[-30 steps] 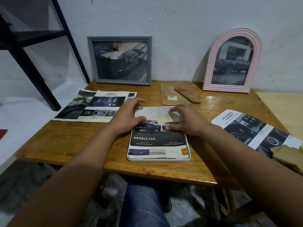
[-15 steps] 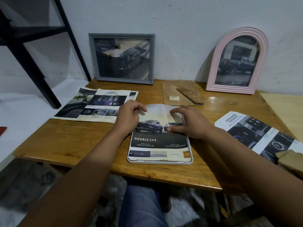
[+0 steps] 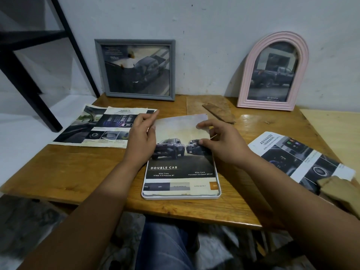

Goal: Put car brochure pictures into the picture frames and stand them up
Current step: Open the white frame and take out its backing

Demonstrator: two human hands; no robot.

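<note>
A "Double Cab" brochure picture (image 3: 181, 168) lies on a white frame (image 3: 182, 197) that rests flat near the table's front edge. The picture's far end is lifted off the frame. My left hand (image 3: 141, 137) pinches the picture's left edge near the top. My right hand (image 3: 220, 141) grips its right edge, thumb on the printed cars. A grey rectangular frame (image 3: 136, 69) and a pink arched frame (image 3: 272, 73) stand against the wall, each with a car picture inside.
A "Safety" brochure sheet (image 3: 99, 127) lies at the table's left. An "Advanced" sheet (image 3: 300, 154) lies at the right, with a cardboard piece (image 3: 339, 191) at its near end. A brown backing board with a stand (image 3: 212, 110) lies behind the white frame. A black metal stand (image 3: 29, 61) is at far left.
Both hands have raised the far end of the Double Cab picture off the white frame; before, it lay flat under their fingers. The camera has moved closer.
</note>
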